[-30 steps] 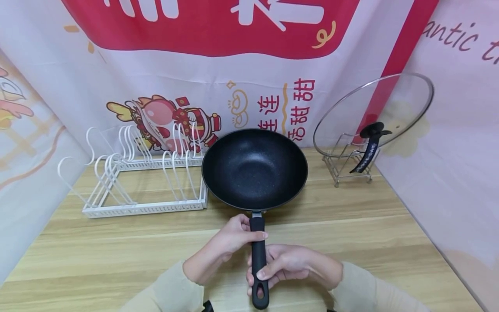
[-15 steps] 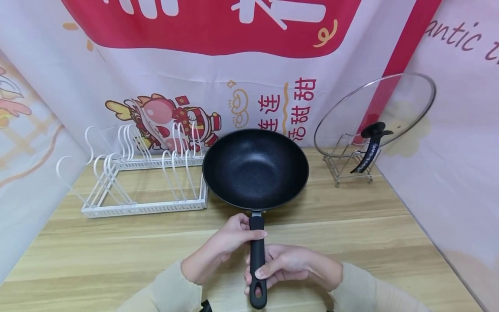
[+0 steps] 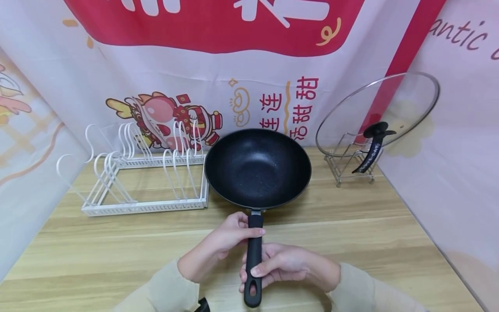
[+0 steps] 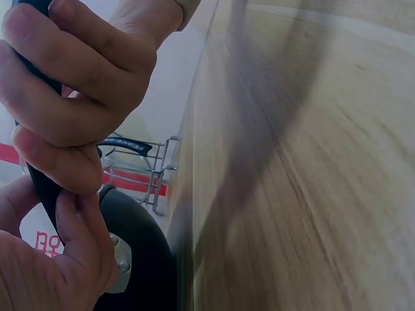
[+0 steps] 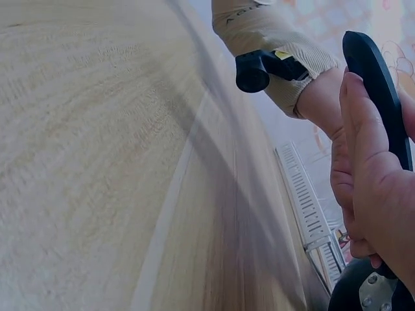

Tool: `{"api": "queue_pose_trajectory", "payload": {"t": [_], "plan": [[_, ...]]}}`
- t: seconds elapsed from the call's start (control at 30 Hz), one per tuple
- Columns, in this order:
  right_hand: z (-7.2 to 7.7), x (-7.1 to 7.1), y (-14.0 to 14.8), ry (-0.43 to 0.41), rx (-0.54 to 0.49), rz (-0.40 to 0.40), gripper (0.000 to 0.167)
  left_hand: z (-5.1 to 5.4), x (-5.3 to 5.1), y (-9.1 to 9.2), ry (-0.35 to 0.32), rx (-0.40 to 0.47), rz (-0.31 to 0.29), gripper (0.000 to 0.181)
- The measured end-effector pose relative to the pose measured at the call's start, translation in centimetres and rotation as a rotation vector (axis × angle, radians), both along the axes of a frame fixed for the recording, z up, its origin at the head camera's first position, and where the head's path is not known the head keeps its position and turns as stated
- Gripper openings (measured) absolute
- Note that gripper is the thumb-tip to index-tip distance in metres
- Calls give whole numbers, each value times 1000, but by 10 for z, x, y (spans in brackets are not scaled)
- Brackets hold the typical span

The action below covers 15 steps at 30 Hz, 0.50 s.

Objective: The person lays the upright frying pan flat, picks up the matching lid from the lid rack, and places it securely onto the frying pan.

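Observation:
A black wok (image 3: 258, 169) is at the middle of the head view, its long handle (image 3: 254, 255) pointing toward me. My left hand (image 3: 231, 234) grips the handle near the pan, thumb across the top. Lower down, my right hand (image 3: 282, 265) holds the same handle near its looped end, thumb on top and fingers beneath. In the left wrist view both hands wrap the handle, and the wok's riveted bracket (image 4: 120, 262) shows below them. The right wrist view has the handle's end (image 5: 373, 71) raised off the wooden table.
A white wire rack (image 3: 144, 208) stands left of the wok, close to its rim. On the right, a glass lid (image 3: 351, 112) with a black knob leans in a small metal stand (image 3: 339, 171). Printed cloth (image 3: 234, 65) hangs behind the wooden table (image 3: 117, 260).
The handle's near end has shifted slightly left, along with both hands. Both hands keep their hold. The whole head view has drifted a little.

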State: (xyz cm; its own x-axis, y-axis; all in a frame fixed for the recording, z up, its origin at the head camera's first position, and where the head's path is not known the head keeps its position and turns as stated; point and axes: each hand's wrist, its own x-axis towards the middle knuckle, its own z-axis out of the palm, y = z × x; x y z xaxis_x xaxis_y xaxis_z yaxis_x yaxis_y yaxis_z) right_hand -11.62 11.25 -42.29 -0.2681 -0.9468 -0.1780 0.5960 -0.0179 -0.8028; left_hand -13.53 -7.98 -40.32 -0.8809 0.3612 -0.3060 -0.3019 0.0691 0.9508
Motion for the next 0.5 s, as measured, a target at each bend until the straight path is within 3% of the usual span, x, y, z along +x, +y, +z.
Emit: {"api": "queue_pose_trajectory", "payload": {"t": [0.33,0.5], "plan": [[-1,3,-5,-5,-30,-34,22,0,-4,-5,-18,31,-29,30],[-1,4,-5,-10,-23,-51,21,-4,-4,-9,-97,114,-55,28]]}}
